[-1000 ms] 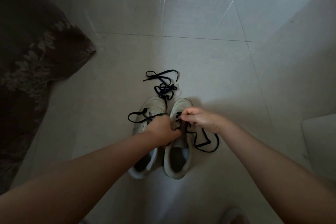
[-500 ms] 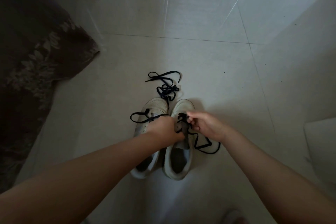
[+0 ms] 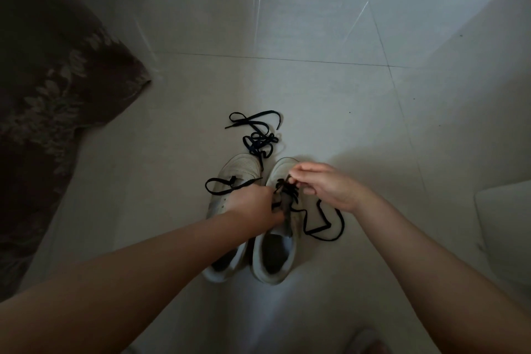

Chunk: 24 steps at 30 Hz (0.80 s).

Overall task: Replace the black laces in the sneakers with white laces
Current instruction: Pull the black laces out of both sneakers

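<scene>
Two white sneakers stand side by side on the tiled floor, toes pointing away. My left hand (image 3: 253,204) grips the right sneaker (image 3: 275,253) at its tongue and lace area. My right hand (image 3: 327,184) pinches the black lace (image 3: 321,227) near the toe-end eyelets; the lace's slack loops on the floor to the right. The left sneaker (image 3: 238,167) is partly hidden under my left arm. A second black lace (image 3: 258,138) lies tangled on the floor past the toes, one end draped across the left sneaker. No white laces are in view.
A dark floral-patterned fabric (image 3: 48,89) fills the left side. A pale flat object (image 3: 505,215) lies at the right edge. Bare floor tiles (image 3: 316,23) stretch beyond the shoes.
My right hand has lifted slightly away from the eyelets toward the toe, drawing the black lace up. My left hand stays put on the right sneaker.
</scene>
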Each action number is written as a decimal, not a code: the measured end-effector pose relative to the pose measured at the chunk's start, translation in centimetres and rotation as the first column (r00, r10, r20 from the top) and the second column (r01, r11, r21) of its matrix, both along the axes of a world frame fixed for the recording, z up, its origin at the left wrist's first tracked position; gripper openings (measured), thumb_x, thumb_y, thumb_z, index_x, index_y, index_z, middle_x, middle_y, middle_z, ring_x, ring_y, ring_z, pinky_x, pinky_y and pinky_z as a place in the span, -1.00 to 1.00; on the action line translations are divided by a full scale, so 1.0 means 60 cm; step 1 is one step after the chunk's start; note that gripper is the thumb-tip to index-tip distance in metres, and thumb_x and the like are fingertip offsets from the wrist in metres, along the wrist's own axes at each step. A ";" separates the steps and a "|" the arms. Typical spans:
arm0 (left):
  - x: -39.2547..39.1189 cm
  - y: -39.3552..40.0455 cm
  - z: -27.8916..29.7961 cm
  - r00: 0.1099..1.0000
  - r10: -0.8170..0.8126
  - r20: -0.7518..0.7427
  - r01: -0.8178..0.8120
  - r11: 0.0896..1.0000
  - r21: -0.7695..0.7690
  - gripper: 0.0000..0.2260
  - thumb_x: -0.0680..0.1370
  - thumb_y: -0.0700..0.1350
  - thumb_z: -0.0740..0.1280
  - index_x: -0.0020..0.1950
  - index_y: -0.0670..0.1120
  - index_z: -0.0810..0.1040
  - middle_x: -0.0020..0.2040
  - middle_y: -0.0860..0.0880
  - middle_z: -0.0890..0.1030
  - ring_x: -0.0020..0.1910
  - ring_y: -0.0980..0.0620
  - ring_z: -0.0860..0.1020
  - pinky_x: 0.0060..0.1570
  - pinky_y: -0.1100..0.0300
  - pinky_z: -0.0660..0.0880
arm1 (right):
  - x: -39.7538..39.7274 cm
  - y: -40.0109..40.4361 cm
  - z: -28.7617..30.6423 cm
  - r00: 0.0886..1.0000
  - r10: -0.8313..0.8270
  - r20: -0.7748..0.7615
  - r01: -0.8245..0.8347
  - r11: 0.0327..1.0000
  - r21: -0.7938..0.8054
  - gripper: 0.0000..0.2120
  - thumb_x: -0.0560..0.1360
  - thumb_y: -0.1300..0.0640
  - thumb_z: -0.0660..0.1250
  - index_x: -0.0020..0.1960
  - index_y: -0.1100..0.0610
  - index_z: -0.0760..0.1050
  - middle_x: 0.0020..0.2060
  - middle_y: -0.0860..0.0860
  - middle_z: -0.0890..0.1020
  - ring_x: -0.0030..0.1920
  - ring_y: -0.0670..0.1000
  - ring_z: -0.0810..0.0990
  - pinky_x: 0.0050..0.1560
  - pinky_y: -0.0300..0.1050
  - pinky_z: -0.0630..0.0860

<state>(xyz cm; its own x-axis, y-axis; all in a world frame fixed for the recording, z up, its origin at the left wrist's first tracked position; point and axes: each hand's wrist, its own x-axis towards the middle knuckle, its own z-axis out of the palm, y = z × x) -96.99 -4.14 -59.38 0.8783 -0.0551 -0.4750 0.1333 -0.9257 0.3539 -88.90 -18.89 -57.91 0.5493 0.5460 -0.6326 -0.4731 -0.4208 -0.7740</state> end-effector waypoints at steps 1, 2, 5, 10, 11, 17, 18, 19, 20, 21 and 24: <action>-0.002 0.001 -0.002 1.000 0.014 0.006 -0.014 1.000 -0.011 -0.74 0.49 0.15 0.23 -0.15 -0.03 0.40 -0.14 -0.03 0.55 -0.11 -0.06 0.56 -0.28 0.20 0.37 | 0.000 -0.002 -0.002 0.998 -0.038 -0.041 0.037 0.999 -0.031 -0.82 0.58 0.19 0.22 -0.16 0.13 0.52 -0.26 -0.05 0.56 -0.25 -0.13 0.45 -0.23 -0.26 0.28; -0.004 0.002 -0.002 1.000 0.025 0.011 -0.025 1.000 -0.019 -0.75 0.50 0.15 0.23 -0.13 -0.02 0.39 -0.10 -0.04 0.56 -0.10 -0.05 0.56 -0.27 0.20 0.37 | 0.000 0.000 -0.002 1.000 -0.015 -0.003 0.015 0.992 -0.122 -0.79 0.59 0.18 0.21 -0.21 0.13 0.50 -0.30 -0.05 0.55 -0.27 -0.10 0.44 -0.24 -0.23 0.28; -0.006 0.002 -0.003 0.999 0.033 0.023 -0.033 0.999 -0.023 -0.74 0.50 0.18 0.21 -0.11 -0.02 0.40 -0.09 -0.03 0.57 -0.12 -0.03 0.56 -0.27 0.20 0.38 | 0.004 0.015 0.003 0.929 0.315 0.196 -0.190 0.857 -0.479 -0.67 0.57 -0.07 0.22 -0.30 0.07 0.48 -0.39 -0.10 0.52 -0.33 -0.12 0.45 -0.27 -0.23 0.31; -0.009 0.002 -0.001 0.999 0.018 0.049 -0.018 1.000 -0.013 -0.70 0.51 0.24 0.18 -0.10 0.01 0.38 -0.08 -0.02 0.58 -0.10 -0.03 0.56 -0.25 0.20 0.38 | 0.007 0.029 -0.017 0.731 0.627 0.267 -0.351 0.683 -0.641 -0.70 0.53 -0.03 0.30 -0.23 0.16 0.59 -0.38 0.00 0.52 -0.28 -0.01 0.46 -0.26 -0.15 0.33; -0.008 0.002 -0.001 0.999 0.015 0.050 -0.015 1.000 -0.006 -0.70 0.51 0.23 0.18 -0.09 0.00 0.39 -0.07 -0.02 0.58 -0.09 -0.02 0.57 -0.25 0.21 0.37 | 0.005 0.029 -0.018 0.736 0.598 0.318 -0.330 0.726 -0.603 -0.76 0.53 0.01 0.32 -0.20 0.14 0.62 -0.34 -0.01 0.57 -0.24 -0.02 0.51 -0.21 -0.16 0.37; -0.003 0.007 -0.012 0.999 -0.010 0.039 0.008 0.999 0.043 -0.60 0.50 0.22 0.22 0.23 0.03 0.47 0.01 -0.04 0.59 -0.02 -0.04 0.57 -0.24 0.19 0.40 | 0.009 0.013 0.017 0.977 -0.035 0.209 0.019 0.997 0.074 -0.82 0.56 0.12 0.26 -0.14 0.13 0.59 -0.15 -0.15 0.58 -0.06 -0.17 0.52 0.04 -0.34 0.38; -0.003 0.007 -0.014 0.999 -0.007 0.035 0.006 0.999 0.042 -0.59 0.49 0.22 0.23 0.24 0.03 0.45 0.03 -0.05 0.58 0.00 -0.05 0.56 -0.23 0.18 0.41 | 0.009 0.008 0.016 0.985 -0.120 0.127 0.104 0.987 0.124 -0.81 0.57 0.15 0.22 -0.14 0.17 0.55 -0.20 -0.13 0.57 -0.09 -0.12 0.50 0.02 -0.28 0.38; -0.003 0.006 -0.016 1.000 -0.008 0.029 0.006 0.999 0.043 -0.59 0.48 0.22 0.23 0.24 0.03 0.45 0.02 -0.05 0.58 0.00 -0.06 0.56 -0.23 0.18 0.40 | 0.008 0.005 0.015 0.980 -0.196 0.036 0.189 0.969 0.158 -0.79 0.59 0.19 0.17 -0.17 0.18 0.50 -0.25 -0.08 0.57 -0.12 -0.08 0.50 0.01 -0.21 0.39; -0.003 0.005 -0.016 1.000 -0.010 0.025 0.008 0.999 0.045 -0.59 0.48 0.22 0.24 0.22 0.02 0.45 0.01 -0.05 0.57 -0.02 -0.05 0.56 -0.24 0.19 0.40 | 0.005 0.004 0.013 0.967 -0.251 -0.040 0.254 0.953 0.165 -0.75 0.60 0.22 0.12 -0.24 0.18 0.42 -0.30 -0.03 0.55 -0.17 -0.05 0.52 0.03 -0.15 0.43; -0.003 0.005 -0.015 1.000 -0.011 0.025 0.010 0.999 0.048 -0.60 0.48 0.21 0.24 0.20 0.01 0.45 -0.01 -0.05 0.57 -0.03 -0.05 0.56 -0.24 0.19 0.41 | 0.003 0.005 0.010 0.960 -0.271 -0.063 0.277 0.953 0.125 -0.72 0.59 0.23 0.10 -0.29 0.16 0.33 -0.37 -0.01 0.51 -0.24 -0.02 0.53 0.05 -0.07 0.46; -0.001 0.002 -0.013 0.999 -0.022 0.032 0.020 0.997 0.068 -0.61 0.47 0.21 0.24 0.18 0.00 0.45 0.01 -0.05 0.56 -0.01 -0.05 0.56 -0.20 0.17 0.42 | -0.006 0.012 -0.001 0.958 0.052 0.282 0.033 0.957 -0.289 -0.74 0.58 0.14 0.17 -0.29 0.12 0.33 -0.43 -0.02 0.41 -0.36 -0.04 0.43 -0.08 -0.04 0.45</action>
